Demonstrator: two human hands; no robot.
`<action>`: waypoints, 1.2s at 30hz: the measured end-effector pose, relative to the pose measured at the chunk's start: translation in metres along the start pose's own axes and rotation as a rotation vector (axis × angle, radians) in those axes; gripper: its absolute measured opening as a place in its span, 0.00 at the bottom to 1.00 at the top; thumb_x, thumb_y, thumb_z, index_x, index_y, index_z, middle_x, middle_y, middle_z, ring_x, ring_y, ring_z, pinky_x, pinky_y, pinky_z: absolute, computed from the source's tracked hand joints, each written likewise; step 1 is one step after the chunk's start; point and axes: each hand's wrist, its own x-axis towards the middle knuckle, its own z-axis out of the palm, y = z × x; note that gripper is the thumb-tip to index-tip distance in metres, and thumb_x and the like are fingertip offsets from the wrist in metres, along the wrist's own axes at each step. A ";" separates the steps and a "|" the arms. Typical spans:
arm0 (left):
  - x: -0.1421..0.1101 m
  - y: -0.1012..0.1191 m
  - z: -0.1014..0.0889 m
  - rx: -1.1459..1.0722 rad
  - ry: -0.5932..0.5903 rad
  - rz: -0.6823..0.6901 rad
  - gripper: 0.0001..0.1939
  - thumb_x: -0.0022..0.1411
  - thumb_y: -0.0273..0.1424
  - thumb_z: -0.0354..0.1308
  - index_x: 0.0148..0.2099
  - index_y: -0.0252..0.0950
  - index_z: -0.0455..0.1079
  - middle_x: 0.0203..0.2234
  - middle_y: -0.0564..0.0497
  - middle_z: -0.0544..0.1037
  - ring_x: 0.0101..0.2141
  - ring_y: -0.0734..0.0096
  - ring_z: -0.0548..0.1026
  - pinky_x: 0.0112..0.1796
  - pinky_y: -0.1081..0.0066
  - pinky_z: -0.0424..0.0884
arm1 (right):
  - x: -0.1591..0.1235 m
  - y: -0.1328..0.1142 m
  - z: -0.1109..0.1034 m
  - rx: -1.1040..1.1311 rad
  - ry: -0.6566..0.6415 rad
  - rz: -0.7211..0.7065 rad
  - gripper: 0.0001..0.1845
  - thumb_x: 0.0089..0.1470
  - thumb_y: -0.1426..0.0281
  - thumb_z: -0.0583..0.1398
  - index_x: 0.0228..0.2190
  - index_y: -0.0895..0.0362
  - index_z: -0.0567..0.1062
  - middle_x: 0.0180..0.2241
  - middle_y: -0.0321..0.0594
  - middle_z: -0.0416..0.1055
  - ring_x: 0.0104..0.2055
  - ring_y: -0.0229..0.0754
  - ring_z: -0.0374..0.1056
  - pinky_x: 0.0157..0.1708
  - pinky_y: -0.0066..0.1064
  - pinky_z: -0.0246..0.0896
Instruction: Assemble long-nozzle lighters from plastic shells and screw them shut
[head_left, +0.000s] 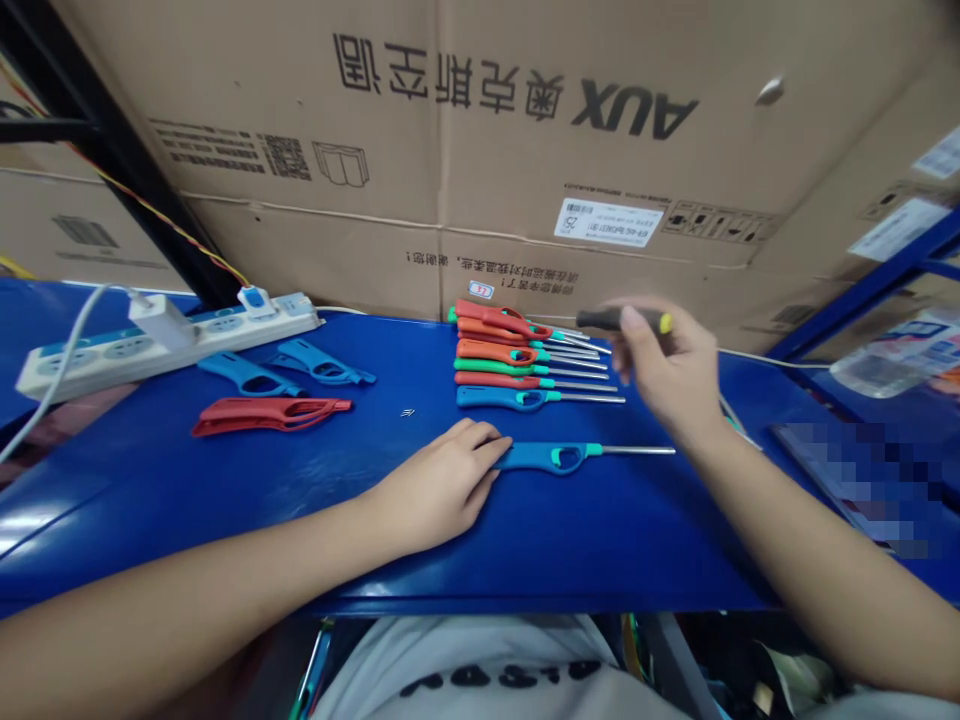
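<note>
My left hand (450,480) is closed on the rear of a blue long-nosed lighter (536,458), which lies flat with its metal tube pointing right. Raised over the right side of the table, my right hand (671,365) grips a screwdriver by its black and yellow handle (619,320); its shaft is hard to make out. Beyond the left hand lies a row of several lighters in red, orange, green and blue, with a blue lighter (499,398) nearest. A few small screws (406,412) rest on the table left of that row.
On the left of the blue table (420,575) lie a red lighter shell (262,414) and two blue shells (244,374). A white power strip (180,335) with plugs sits behind them. A cardboard wall (480,200) closes the back; a clear plastic container (881,365) stands at right.
</note>
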 end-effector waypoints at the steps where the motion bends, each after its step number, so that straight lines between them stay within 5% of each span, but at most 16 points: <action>1: 0.000 0.000 0.001 -0.002 0.000 0.005 0.20 0.71 0.25 0.49 0.62 0.27 0.68 0.50 0.38 0.74 0.51 0.54 0.72 0.54 0.54 0.73 | -0.004 -0.006 0.015 0.118 -0.075 0.058 0.18 0.61 0.54 0.60 0.43 0.53 0.77 0.23 0.33 0.70 0.19 0.37 0.64 0.18 0.30 0.59; 4: 0.000 -0.001 0.003 -0.006 0.012 0.017 0.20 0.72 0.26 0.50 0.62 0.27 0.68 0.50 0.38 0.74 0.51 0.54 0.72 0.55 0.55 0.73 | -0.022 -0.014 0.059 0.348 -0.281 0.184 0.21 0.57 0.50 0.63 0.41 0.55 0.76 0.23 0.32 0.71 0.20 0.36 0.67 0.17 0.28 0.64; 10: 0.000 -0.004 0.006 -0.029 0.045 0.057 0.18 0.70 0.26 0.53 0.60 0.30 0.70 0.51 0.39 0.74 0.53 0.54 0.71 0.57 0.56 0.71 | -0.048 0.001 0.104 0.482 -0.296 0.337 0.21 0.55 0.50 0.64 0.36 0.56 0.75 0.25 0.34 0.74 0.18 0.31 0.63 0.17 0.24 0.60; 15: 0.001 -0.005 0.007 -0.040 0.068 0.072 0.17 0.70 0.27 0.54 0.58 0.30 0.71 0.50 0.38 0.75 0.52 0.54 0.71 0.56 0.55 0.72 | -0.048 0.010 0.105 0.512 -0.330 0.455 0.21 0.52 0.50 0.65 0.36 0.55 0.76 0.27 0.35 0.74 0.21 0.33 0.66 0.16 0.24 0.61; 30: 0.000 -0.007 0.007 -0.046 0.060 0.063 0.16 0.71 0.29 0.53 0.59 0.33 0.71 0.52 0.40 0.75 0.54 0.55 0.72 0.57 0.55 0.71 | -0.046 0.011 0.104 0.533 -0.400 0.488 0.21 0.52 0.51 0.65 0.37 0.57 0.76 0.27 0.35 0.74 0.21 0.32 0.65 0.17 0.24 0.61; 36: 0.000 -0.006 0.006 -0.084 0.050 0.051 0.17 0.71 0.28 0.54 0.59 0.33 0.71 0.51 0.40 0.75 0.53 0.56 0.72 0.56 0.56 0.72 | -0.047 0.008 0.101 0.578 -0.241 0.450 0.18 0.53 0.53 0.65 0.34 0.55 0.77 0.25 0.35 0.74 0.20 0.33 0.64 0.15 0.24 0.59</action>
